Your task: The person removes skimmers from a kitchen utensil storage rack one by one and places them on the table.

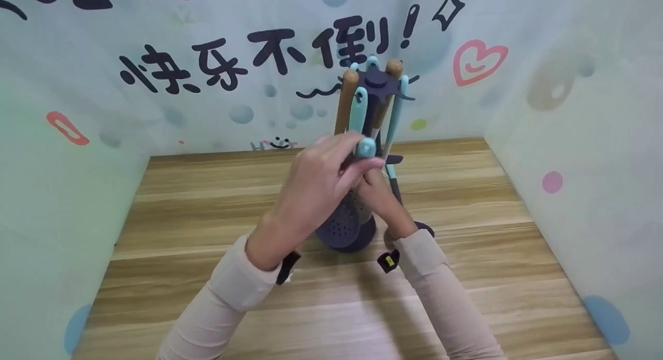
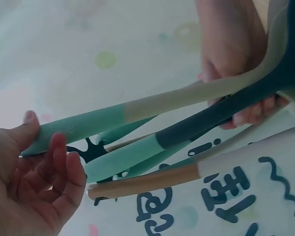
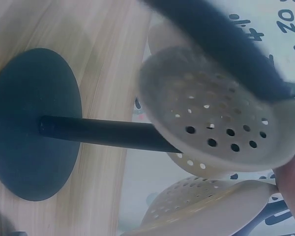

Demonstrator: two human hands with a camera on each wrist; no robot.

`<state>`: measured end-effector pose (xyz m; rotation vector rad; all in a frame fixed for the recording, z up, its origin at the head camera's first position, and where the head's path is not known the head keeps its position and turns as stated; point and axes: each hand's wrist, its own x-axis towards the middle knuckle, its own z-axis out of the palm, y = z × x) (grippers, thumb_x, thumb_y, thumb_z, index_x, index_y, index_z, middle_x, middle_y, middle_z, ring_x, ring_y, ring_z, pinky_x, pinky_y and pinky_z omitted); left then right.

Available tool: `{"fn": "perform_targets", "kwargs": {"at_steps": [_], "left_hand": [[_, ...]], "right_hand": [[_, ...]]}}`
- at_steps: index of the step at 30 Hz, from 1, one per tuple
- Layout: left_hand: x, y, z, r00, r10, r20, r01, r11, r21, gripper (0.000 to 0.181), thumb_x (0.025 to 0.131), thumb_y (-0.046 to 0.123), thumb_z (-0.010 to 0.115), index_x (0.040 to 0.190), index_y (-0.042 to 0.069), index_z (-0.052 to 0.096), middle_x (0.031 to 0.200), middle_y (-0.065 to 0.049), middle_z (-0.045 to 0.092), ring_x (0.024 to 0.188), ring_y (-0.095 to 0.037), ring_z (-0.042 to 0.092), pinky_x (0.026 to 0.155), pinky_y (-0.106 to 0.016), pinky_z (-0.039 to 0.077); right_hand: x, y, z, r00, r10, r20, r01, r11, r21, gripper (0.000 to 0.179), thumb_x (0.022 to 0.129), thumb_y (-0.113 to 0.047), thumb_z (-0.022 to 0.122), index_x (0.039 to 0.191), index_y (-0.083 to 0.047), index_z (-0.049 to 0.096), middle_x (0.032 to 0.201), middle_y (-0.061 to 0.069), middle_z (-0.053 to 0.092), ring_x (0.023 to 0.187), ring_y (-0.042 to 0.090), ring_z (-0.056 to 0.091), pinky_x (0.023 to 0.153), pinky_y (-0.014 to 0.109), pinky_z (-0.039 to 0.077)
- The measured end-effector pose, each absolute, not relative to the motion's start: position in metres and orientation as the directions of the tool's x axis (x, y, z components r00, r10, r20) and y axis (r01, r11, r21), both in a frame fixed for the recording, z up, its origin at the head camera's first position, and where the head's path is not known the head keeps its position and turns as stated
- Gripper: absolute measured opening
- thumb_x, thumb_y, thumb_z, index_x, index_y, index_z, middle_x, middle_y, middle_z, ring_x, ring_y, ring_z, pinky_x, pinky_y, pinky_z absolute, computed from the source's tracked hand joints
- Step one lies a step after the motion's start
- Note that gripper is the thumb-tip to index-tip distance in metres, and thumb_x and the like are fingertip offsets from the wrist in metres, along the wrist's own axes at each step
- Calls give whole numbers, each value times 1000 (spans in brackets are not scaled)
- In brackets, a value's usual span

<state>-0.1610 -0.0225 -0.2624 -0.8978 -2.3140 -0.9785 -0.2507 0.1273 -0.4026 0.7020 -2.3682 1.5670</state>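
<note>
Just beyond the left hand (image 1: 318,168) — brown handles (image 1: 344,103), dark rack (image 1: 376,79).

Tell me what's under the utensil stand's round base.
The round base sits on a wood-grain tabletop, which shows beyond the base's edge. The patch directly beneath is covered, so anything there cannot be seen.

A light, wood-grained tabletop (image 1: 197,210) streaked with tan and brown bands carries a dark utensil stand (image 1: 377,79) near its middle. The stand's round base (image 3: 34,162) lies flat on the boards, a straight post (image 3: 108,134) rising from about its centre. In the head view, the base is partly hidden; a soft shadow (image 1: 380,298) stretches across the pale near side of the wood.
</note>
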Motion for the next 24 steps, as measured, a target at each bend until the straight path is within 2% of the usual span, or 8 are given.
{"fn": "perform_targets", "kwargs": {"at_steps": [2,3,6,8,11,14,19,24], "left_hand": [[-159,-28,-271,-667,376,643,734,479,482,32,90,38,51,98,9,61,92,-2,57,86,-14,49,76,-24,44],[-159,-30,-275,-661,374,650,743,450,496,33,90,38,50,98,8,61,95,-2,56,89,-14,49,79,-24,44],[-158,-39,-287,-657,372,655,753,337,564,37,90,39,45,98,6,56,90,-4,52,86,-12,51,75,-24,45],[-160,-43,-294,-663,368,651,745,244,621,38,92,39,42,99,3,52,87,-5,58,84,-11,56,75,-24,48],[-162,-51,-304,-696,343,631,701,135,700,41,93,40,40,99,0,47,83,-8,62,82,-14,61,74,-27,51],[-163,-60,-314,-728,299,617,660,66,748,41,94,39,40,97,-2,45,83,-10,64,82,-18,62,78,-30,52],[-161,-77,-326,-768,219,602,623,32,782,35,97,31,43,96,-4,43,81,-10,63,81,-20,62,78,-32,53],[-163,-92,-333,-814,162,558,571,45,820,30,98,29,42,97,-1,43,81,-7,63,80,-18,63,76,-31,54]], "right_hand": [[-251,127,-402,-857,-280,433,-508,321,-799,42,101,-21,35,131,8,35,116,18,52,108,24,50,99,40,38],[-251,128,-402,-855,-282,435,-511,317,-799,44,101,-20,35,135,7,31,118,19,51,109,24,50,100,41,38],[-253,128,-401,-846,-291,447,-524,300,-797,58,100,-24,36,146,0,9,137,19,39,123,25,43,108,43,31],[-253,128,-401,-855,-282,434,-508,292,-810,54,100,-16,37,146,-3,11,129,17,44,113,23,49,102,41,37],[-253,127,-400,-869,-272,413,-482,282,-830,44,99,-7,36,140,-4,20,106,14,51,90,19,53,83,37,46],[-253,125,-399,-869,-272,414,-482,270,-834,32,99,-6,37,129,-2,28,88,13,47,74,18,48,66,31,43],[-242,120,-384,-847,-279,452,-520,261,-813,21,97,-1,38,117,4,33,84,20,48,74,16,47,66,25,40],[-233,118,-374,-842,-277,462,-528,255,-810,20,97,2,39,114,8,33,82,25,48,73,14,46,66,24,39]]}}
